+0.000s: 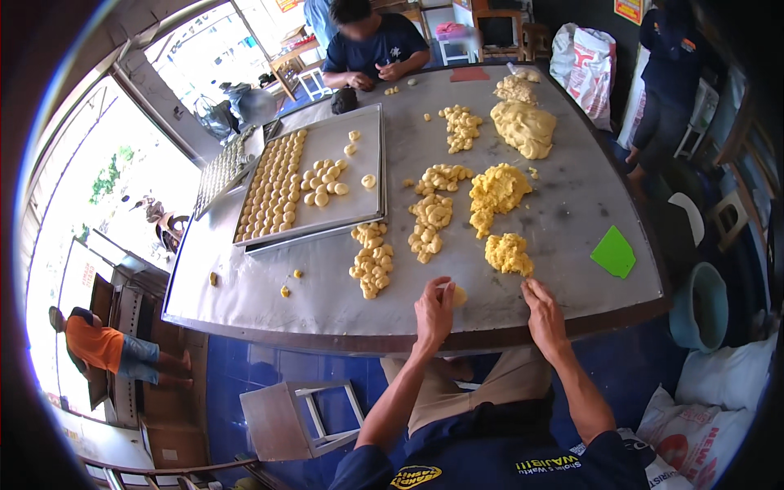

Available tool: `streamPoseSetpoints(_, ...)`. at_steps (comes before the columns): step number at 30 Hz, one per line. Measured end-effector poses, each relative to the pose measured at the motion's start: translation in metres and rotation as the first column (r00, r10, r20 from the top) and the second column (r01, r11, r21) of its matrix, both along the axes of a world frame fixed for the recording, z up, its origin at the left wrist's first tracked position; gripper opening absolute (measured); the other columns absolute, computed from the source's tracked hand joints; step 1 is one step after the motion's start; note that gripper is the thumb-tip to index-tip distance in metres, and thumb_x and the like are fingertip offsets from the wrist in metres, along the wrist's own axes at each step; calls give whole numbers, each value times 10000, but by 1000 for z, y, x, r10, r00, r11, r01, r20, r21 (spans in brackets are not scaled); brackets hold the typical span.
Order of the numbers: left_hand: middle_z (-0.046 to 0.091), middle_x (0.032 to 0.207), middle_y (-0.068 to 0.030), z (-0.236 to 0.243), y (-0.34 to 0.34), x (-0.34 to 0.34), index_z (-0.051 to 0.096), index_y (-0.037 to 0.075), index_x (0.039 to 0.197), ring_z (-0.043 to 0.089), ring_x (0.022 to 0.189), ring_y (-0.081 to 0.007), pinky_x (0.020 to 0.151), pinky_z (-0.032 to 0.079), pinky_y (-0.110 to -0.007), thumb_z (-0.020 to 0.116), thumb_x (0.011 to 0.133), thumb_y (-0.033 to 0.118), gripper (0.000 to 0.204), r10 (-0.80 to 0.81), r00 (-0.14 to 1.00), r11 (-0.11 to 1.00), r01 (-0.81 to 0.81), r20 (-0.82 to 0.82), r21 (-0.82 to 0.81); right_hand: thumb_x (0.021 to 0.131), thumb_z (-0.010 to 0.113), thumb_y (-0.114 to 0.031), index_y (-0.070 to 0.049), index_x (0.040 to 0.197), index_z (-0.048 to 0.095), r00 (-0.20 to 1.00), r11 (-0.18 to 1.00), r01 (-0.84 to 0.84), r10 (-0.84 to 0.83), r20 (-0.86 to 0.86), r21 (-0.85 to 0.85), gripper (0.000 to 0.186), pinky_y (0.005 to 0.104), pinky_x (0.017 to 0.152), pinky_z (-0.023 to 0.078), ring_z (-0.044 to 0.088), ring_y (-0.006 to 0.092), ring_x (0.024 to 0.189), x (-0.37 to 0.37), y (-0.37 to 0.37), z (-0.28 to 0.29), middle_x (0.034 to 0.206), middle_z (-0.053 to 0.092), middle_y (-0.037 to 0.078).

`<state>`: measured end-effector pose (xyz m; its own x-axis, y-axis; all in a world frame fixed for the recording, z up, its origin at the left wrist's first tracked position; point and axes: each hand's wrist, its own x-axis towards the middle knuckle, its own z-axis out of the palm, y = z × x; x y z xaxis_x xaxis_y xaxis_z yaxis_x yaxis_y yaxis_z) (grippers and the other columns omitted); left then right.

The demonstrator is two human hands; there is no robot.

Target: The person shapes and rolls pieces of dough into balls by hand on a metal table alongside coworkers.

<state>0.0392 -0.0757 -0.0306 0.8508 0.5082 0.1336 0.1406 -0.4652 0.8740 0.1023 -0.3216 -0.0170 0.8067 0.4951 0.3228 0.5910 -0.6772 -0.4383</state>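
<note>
Left hand [433,314] curled, hold unclear, by dough piece [461,296] | front-left of yellow crumbly mound [507,254] | right hand [545,317] outstretched at mound's front, hold unclear

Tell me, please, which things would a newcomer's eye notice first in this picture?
Probably the flat, bright green piece would stand out first, lying on the right side of the metal table. Next come the rows of round dough balls on the tray at left, and the nearer crumbly yellow mound, at the fingertips of the right hand.

Bare hands [434,317], navy printed T-shirt [482,447], beige trousers [508,392]
</note>
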Motion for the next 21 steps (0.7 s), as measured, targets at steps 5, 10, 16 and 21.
streamPoseSetpoints(5,771,945,-131,-2,-45,12,696,-5,1271,710,866,-145,769,567,-333,575,1076,278,364,-107,991,931,129,82,-340,919,587,73,43,1282,651,991,939,-94,119,-56,331,370,446,911,537,664,419,1075,-10,45,16,1133,691,229)
streamPoseSetpoints(10,740,863,-101,-4,-35,12,693,-19,1181,733,937,-144,744,608,-316,579,1064,182,259,-64,961,748,224,267,-625,905,638,48,56,1171,723,979,917,-75,142,-145,393,279,418,893,547,703,386,1017,-5,67,27,1123,728,229)
streamPoseSetpoints(16,700,862,-264,-30,-14,6,655,-17,1015,681,867,-470,721,553,-516,768,755,86,301,-160,982,983,150,101,102,847,721,56,51,1157,741,933,850,-236,334,-135,471,311,382,842,576,715,326,944,-26,90,35,1155,738,188)
streamPoseSetpoints(21,709,844,-242,-32,-17,0,585,1,1126,695,854,-454,717,544,-530,730,810,86,358,-139,990,982,142,-34,125,851,700,92,78,1134,727,964,924,-195,243,-112,329,284,398,833,583,720,317,946,-27,97,27,1042,720,184)
